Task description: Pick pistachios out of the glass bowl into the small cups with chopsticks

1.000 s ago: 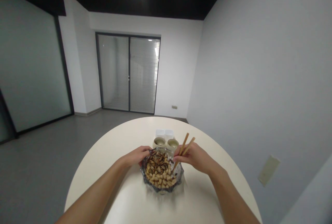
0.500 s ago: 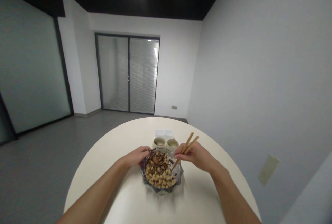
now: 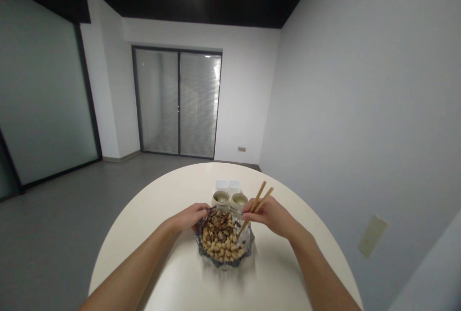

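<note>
Glass bowl (image 3: 233,263) sits upright on the round table (image 3: 201,294), right in front of the wearer. Pale nuts (image 3: 225,248) on its near side, longer dark seeds (image 3: 218,227) toward the far left, right part of the inside mostly bare glass.

Chopsticks (image 3: 258,197) slant down into it, tips at the right edge of the pile. Change: over the last half second their tops swung slightly back left, tips in about the same spot. Reads as small working moves at the pile edge, nothing visibly lifted clear. Tips are small and dim, so can't tell if a nut is pinched or only touched.

Right hand (image 3: 271,217): fingers closed round the sticks, by the right rim. Left hand (image 3: 190,216): clasped on the left rim, no shift, and the bowl hasn't moved either (steadying it, I'd judge). Hands apart, bowl between them.

Beyond: two small cups (image 3: 220,198) just past the far rim, white containers (image 3: 222,185) behind those, then glass doors (image 3: 178,102) across the floor (image 3: 144,169)
</note>
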A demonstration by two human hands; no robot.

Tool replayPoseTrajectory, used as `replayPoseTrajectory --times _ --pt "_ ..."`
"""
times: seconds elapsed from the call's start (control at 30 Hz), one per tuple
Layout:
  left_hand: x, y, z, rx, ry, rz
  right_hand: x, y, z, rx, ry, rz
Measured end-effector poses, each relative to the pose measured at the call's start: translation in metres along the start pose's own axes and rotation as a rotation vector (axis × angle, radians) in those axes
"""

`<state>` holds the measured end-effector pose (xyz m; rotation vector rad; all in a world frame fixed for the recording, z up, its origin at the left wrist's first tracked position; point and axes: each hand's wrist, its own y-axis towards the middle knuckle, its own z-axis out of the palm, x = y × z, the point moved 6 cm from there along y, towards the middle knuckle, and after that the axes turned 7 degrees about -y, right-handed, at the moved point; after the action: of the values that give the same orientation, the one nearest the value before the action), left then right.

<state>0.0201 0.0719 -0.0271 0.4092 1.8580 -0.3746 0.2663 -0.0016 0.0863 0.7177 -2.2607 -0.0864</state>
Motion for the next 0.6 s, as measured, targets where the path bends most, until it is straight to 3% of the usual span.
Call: replayPoseTrajectory --times 0.6 --pt "0.0010 -0.0001 0.0006 0.006 -0.016 0.017 -0.0103 -0.0005 -0.0039 -0.033 0.030 0.001"
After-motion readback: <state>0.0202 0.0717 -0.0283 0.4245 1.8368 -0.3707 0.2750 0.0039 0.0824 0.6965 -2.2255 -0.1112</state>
